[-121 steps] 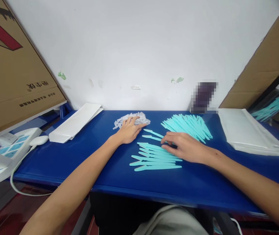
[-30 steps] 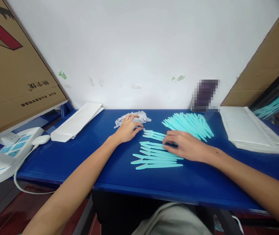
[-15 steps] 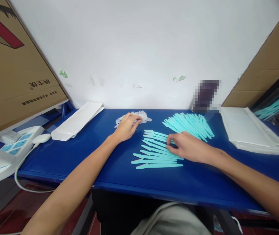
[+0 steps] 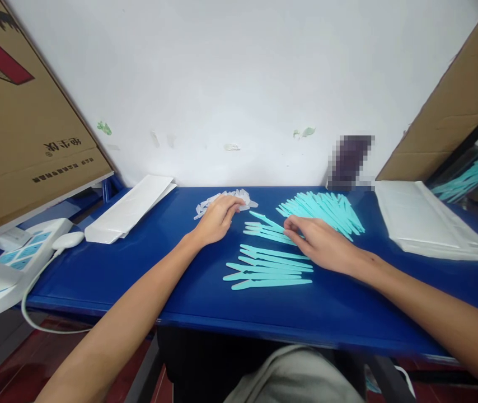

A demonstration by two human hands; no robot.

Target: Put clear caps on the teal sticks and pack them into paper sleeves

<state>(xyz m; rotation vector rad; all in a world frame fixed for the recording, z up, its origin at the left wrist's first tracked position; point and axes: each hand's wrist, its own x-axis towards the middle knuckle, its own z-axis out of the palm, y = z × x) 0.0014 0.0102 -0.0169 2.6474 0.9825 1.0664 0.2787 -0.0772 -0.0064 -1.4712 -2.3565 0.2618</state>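
Between the thumb and fingers of my right hand (image 4: pixel 318 240) is a turquoise eyebrow razor (image 4: pixel 263 217), its blade end pointing left and slightly up. Below it, more turquoise eyebrow razors (image 4: pixel 272 268) lie in a loose fan, blade ends to the left. Behind my right hand is a heaped pile of the same razors (image 4: pixel 323 210). My left hand (image 4: pixel 218 217) is at the near side of a small pile of translucent plastic caps (image 4: pixel 243 196). Its thumb and fingers are pinched together, and what they hold, if anything, is hidden.
White flat packets (image 4: pixel 132 207) lie at the left and more white packets (image 4: pixel 427 224) at the right. A power strip (image 4: pixel 33 252) with a white cable stands at the left edge. A jar of turquoise razors (image 4: pixel 469 173) is far right. Cardboard (image 4: pixel 33 112) leans at the left.
My right hand has taken a razor out of the fan and raised it away to the back. A gap now shows among the laid-out razors. My left hand has barely moved.
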